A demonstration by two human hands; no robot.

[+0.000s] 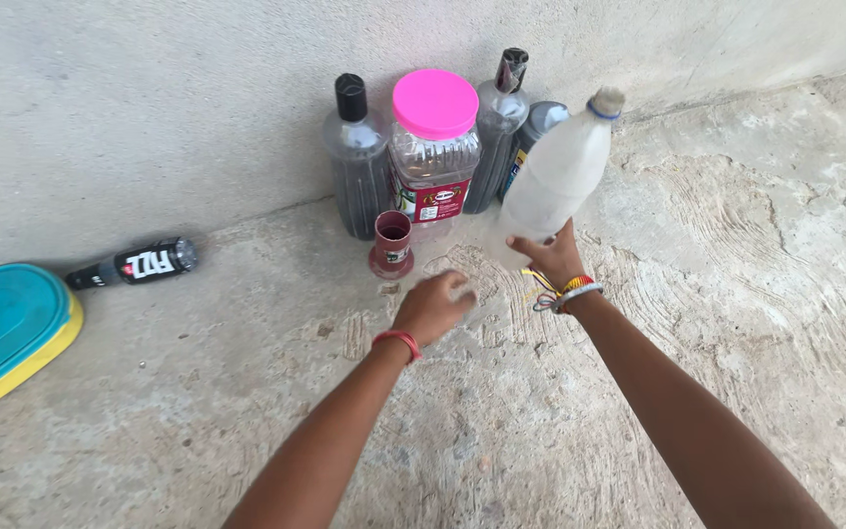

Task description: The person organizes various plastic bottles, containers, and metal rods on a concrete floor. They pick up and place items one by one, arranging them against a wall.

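My right hand (552,257) grips the base of a cloudy white plastic bottle (558,174) and holds it tilted, with its capped neck pointing up and to the right. My left hand (433,306) hovers blurred above the concrete floor, fingers curled with nothing in them, just right of a small dark red cup (392,245). Behind the cup stands a clear jar with a pink lid (433,147) against the wall.
Two dark bottles (356,162) (496,137) and a grey container (539,122) stand by the wall. A small dark bottle (134,264) lies on its side at left, beside a teal and yellow lidded box (7,328). The floor is rough concrete.
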